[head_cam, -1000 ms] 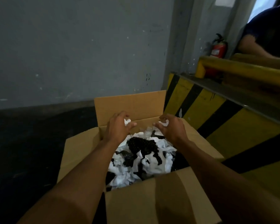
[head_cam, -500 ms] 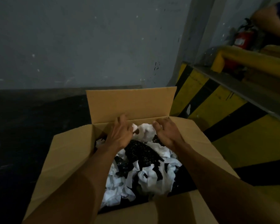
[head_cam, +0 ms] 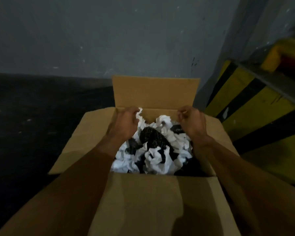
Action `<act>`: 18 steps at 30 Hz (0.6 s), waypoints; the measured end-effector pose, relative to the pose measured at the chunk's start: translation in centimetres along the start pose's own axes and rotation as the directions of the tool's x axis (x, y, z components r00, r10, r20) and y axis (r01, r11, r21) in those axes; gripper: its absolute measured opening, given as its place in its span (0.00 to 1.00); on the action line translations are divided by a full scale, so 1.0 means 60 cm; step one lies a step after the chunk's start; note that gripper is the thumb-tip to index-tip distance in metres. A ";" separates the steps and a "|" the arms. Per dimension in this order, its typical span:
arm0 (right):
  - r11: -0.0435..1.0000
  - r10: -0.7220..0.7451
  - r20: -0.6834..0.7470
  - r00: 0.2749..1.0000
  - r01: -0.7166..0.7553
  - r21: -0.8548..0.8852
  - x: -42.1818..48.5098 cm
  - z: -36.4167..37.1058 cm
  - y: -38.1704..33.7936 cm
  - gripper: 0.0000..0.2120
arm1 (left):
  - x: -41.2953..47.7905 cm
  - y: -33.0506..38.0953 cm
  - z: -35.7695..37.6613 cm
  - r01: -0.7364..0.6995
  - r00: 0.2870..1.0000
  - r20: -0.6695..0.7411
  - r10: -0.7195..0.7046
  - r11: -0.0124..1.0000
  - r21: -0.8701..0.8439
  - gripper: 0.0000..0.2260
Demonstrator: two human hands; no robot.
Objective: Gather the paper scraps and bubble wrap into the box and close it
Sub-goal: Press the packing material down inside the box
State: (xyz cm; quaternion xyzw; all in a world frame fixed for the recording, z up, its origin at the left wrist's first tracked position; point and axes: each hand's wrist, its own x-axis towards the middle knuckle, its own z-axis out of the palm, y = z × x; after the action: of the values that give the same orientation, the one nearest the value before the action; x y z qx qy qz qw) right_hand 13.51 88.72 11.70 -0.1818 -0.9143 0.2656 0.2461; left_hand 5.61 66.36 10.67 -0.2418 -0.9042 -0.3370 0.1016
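An open cardboard box (head_cam: 92, 133) stands on the dark floor, its far flap upright and the other flaps spread outward. Crumpled white paper scraps (head_cam: 153, 157) fill it, with black bubble wrap (head_cam: 152, 138) lying on top in the middle. My left hand (head_cam: 124, 123) is over the far left corner of the opening, fingers curled and pinching a white paper strip (head_cam: 140, 116) that stands up from the pile. Over the far right corner, my right hand (head_cam: 192, 121) has its fingers curled in against the thumb, with nothing visible in them.
A grey wall (head_cam: 109, 40) rises right behind the box. To the right runs a yellow-and-black striped barrier (head_cam: 249, 106) with a grey ledge above it. Dark floor (head_cam: 32, 116) extends to the left.
Both hands were pressing flat on the pile close together. They have moved apart toward the far corners and curled their fingers; the left one now pinches a paper strip.
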 end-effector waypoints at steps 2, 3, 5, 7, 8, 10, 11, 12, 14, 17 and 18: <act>1.000 0.007 -0.009 1.000 -0.007 -0.008 -0.008 0.004 -0.002 0.11 | -0.022 0.002 -0.008 0.029 1.000 -0.004 -0.029 0.999 0.020 0.16; 1.000 0.006 0.011 1.000 -0.006 0.011 -0.016 0.008 -0.005 0.12 | -0.031 0.003 -0.011 0.052 0.998 0.017 -0.052 0.998 0.020 0.17; 0.999 -0.052 0.046 0.998 0.052 0.004 -0.030 0.017 -0.013 0.16 | -0.040 -0.002 -0.011 0.105 0.989 0.103 -0.109 0.994 0.037 0.23; 0.994 -0.097 0.088 0.991 0.101 -0.049 -0.037 0.032 -0.020 0.18 | -0.044 -0.007 -0.009 0.182 0.956 0.207 -0.207 0.974 0.134 0.32; 0.992 -0.098 0.117 0.988 0.107 -0.071 -0.040 0.040 -0.025 0.20 | -0.046 -0.006 -0.008 0.210 0.934 0.250 -0.254 0.959 0.191 0.35; 0.988 -0.082 0.152 0.985 0.100 -0.114 -0.047 0.049 -0.038 0.22 | -0.052 0.000 -0.004 0.233 0.905 0.296 -0.307 0.937 0.262 0.35; 0.986 -0.066 0.158 0.985 0.089 -0.141 -0.051 0.053 -0.042 0.23 | -0.055 0.005 -0.003 0.220 0.903 0.305 -0.304 0.935 0.279 0.35; 0.982 -0.044 0.167 0.985 0.073 -0.172 -0.060 0.056 -0.046 0.24 | -0.059 0.010 -0.002 0.193 0.902 0.319 -0.289 0.934 0.300 0.36; 0.974 0.041 0.232 0.972 0.012 -0.224 -0.083 0.062 -0.049 0.27 | -0.069 0.008 0.006 0.122 0.882 0.384 -0.274 0.919 0.376 0.42; 0.948 0.179 0.398 0.900 -0.050 -0.314 -0.119 0.079 -0.037 0.35 | -0.088 -0.015 0.017 0.013 0.821 0.503 -0.270 0.890 0.457 0.53; 0.936 0.203 0.436 0.877 -0.042 -0.350 -0.129 0.086 -0.028 0.36 | -0.095 -0.025 0.020 -0.018 0.798 0.539 -0.270 0.883 0.468 0.55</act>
State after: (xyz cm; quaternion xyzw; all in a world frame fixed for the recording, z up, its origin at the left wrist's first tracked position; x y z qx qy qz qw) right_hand 16.66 81.74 6.10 -0.2096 -0.9641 0.1598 -0.0321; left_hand 9.76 64.07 6.97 -0.2415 -0.9575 -0.0323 -0.1542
